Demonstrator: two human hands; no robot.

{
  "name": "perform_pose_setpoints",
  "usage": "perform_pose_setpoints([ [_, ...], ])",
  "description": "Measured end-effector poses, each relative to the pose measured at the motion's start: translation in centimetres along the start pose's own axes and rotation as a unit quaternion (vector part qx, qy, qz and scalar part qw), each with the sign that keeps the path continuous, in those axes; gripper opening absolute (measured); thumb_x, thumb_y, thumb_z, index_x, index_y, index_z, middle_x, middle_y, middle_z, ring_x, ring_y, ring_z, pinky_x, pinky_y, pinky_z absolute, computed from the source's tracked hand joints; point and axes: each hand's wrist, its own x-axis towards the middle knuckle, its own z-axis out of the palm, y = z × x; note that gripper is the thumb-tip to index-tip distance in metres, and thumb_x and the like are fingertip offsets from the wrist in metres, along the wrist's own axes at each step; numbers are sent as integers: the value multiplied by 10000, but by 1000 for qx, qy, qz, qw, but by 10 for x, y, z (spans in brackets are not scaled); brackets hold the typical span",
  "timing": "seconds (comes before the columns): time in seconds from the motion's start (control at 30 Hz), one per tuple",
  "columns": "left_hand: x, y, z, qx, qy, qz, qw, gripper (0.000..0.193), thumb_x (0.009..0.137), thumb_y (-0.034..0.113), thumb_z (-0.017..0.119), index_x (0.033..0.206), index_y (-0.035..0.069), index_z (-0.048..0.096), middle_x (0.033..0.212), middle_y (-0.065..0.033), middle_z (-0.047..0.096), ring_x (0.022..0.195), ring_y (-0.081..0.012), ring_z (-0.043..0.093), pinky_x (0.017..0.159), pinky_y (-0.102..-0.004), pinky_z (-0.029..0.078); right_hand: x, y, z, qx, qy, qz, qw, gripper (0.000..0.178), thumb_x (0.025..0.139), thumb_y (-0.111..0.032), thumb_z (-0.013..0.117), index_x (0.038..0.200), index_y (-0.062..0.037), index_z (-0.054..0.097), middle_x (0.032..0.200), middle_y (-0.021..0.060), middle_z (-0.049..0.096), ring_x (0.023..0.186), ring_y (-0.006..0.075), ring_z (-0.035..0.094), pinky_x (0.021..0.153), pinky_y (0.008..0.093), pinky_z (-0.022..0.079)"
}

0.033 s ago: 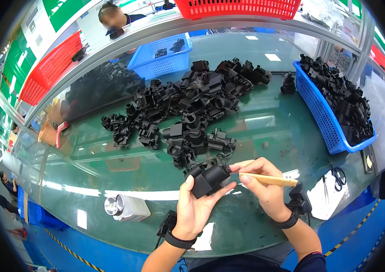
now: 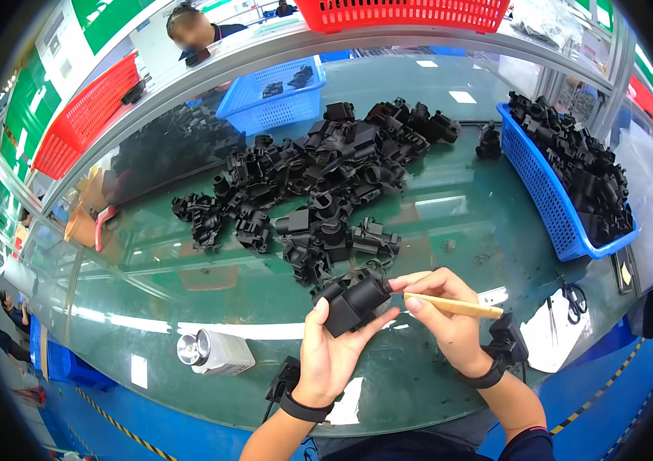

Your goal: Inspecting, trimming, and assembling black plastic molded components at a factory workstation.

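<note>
A black moulded plastic part with a round barrel rests in my left hand; the thumb presses on its near side and the fingers lie under and behind it. My right hand pinches a thin tool with a flat, tan handle, like a pen. The handle points to the right, and the tool's slim front end reaches toward the barrel's right end. Whether its tip touches the part I cannot tell. Just beyond my hands lies a large heap of similar black plastic parts.
A blue basket full of black parts stands at the right, another blue basket at the back. Scissors lie on white paper at the right. A pale bottle is near left. Red baskets sit on the metal rail.
</note>
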Motion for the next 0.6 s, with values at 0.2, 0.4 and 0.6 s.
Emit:
perform_pose_setpoints([
  [0.2,-1,-2,1,4,-8,12,1000,448,929,341,400,1161,-42,419,1195,-215,487,1152,-332,465,1024,-516,352,-1,6,-1,-33,3,-25,999,79,836,-31,591,893,16,564,1021,160,617,943,168,591,808,278,474],
  [0.4,-1,-4,-1,0,-15,26,1000,413,927,319,419,1158,-23,415,1205,-216,481,1160,-338,460,1033,-517,340,-2,5,0,-20,10,-9,1000,77,832,-34,595,880,16,562,1019,163,618,934,172,595,795,283,477],
  [0.6,-3,-6,-3,9,-27,27,999,372,920,282,434,1183,24,380,1238,-204,449,1164,-334,457,1033,-535,332,-2,8,1,-44,22,-36,998,67,824,-16,593,872,19,561,1007,163,619,906,170,602,763,273,488],
])
